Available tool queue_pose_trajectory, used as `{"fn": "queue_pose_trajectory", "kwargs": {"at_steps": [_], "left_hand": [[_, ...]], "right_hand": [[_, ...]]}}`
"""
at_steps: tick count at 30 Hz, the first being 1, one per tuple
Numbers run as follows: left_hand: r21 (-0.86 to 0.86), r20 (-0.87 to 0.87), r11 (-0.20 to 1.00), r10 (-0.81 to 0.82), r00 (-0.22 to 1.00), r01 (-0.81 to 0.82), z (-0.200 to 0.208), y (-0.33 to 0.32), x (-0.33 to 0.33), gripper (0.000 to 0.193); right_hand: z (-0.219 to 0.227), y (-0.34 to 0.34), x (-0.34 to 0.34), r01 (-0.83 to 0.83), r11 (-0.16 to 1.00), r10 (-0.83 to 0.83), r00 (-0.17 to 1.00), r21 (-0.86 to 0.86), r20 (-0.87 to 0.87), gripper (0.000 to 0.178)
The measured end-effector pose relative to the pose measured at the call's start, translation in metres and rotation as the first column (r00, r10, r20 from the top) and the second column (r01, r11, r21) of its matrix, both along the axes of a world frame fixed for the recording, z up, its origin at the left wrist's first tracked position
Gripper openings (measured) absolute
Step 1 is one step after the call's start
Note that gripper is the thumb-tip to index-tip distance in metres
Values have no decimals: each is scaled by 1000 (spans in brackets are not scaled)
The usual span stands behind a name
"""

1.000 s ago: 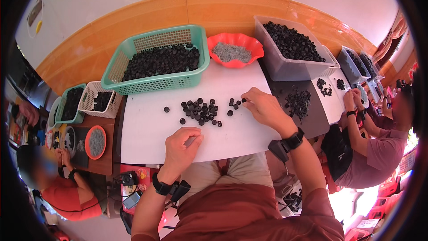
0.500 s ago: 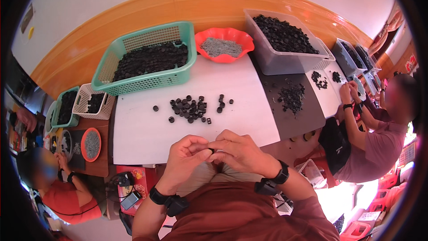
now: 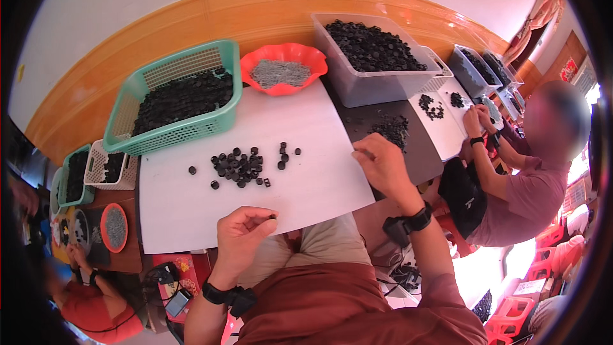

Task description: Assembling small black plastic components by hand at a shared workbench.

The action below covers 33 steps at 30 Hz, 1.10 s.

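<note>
My left hand pinches a small black part between thumb and fingertips, just in front of the white sheet's near edge. Beyond it, several black round caps lie in a loose cluster on the white sheet. My right hand hovers at the sheet's right edge, beside a heap of tiny black pieces on a dark board. Its fingers are drawn together; whatever may be between the tips is too small to make out. The hand partly covers that heap.
Along the back stand a green basket of black discs, a red scalloped bowl of grey metal pins and a clear bin of black rings. One person works at the right, another at the lower left.
My right hand has parted from the left and moved right to the board's heap. My left hand still pinches the black part, slightly lower and farther left. The whole view has shifted.
</note>
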<state>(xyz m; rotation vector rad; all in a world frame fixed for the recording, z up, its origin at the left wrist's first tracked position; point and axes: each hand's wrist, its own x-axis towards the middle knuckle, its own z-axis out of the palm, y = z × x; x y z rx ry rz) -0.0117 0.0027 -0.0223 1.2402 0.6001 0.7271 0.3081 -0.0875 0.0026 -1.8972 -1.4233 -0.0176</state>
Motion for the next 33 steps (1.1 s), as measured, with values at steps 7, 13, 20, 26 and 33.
{"fn": "queue_pose_trajectory", "kwargs": {"at_steps": [7, 13, 20, 26, 33], "left_hand": [[172, -30, 981, 92, 995, -85, -1, 2, 2, 16], [424, -135, 899, 182, 974, -109, 2, 14, 1, 15], [479, -244, 875, 215, 946, -75, 2, 18, 3, 14], [450, -222, 889, 206, 953, -87, -1, 20, 2, 13], [430, -200, 896, 210, 957, -107, -2, 20, 3, 14]], "right_hand": [[19, 17, -9, -98, 992, 91, 992, -78, -86, 16], [48, 61, -11, -218, 976, 218, 976, -7, 26, 12], [77, 158, 13, -288, 958, 278, 919, -6, 279, 14], [64, 231, 37, -307, 922, 365, 891, -236, 271, 28], [45, 259, 36, -240, 829, 419, 865, -506, 276, 59]]}}
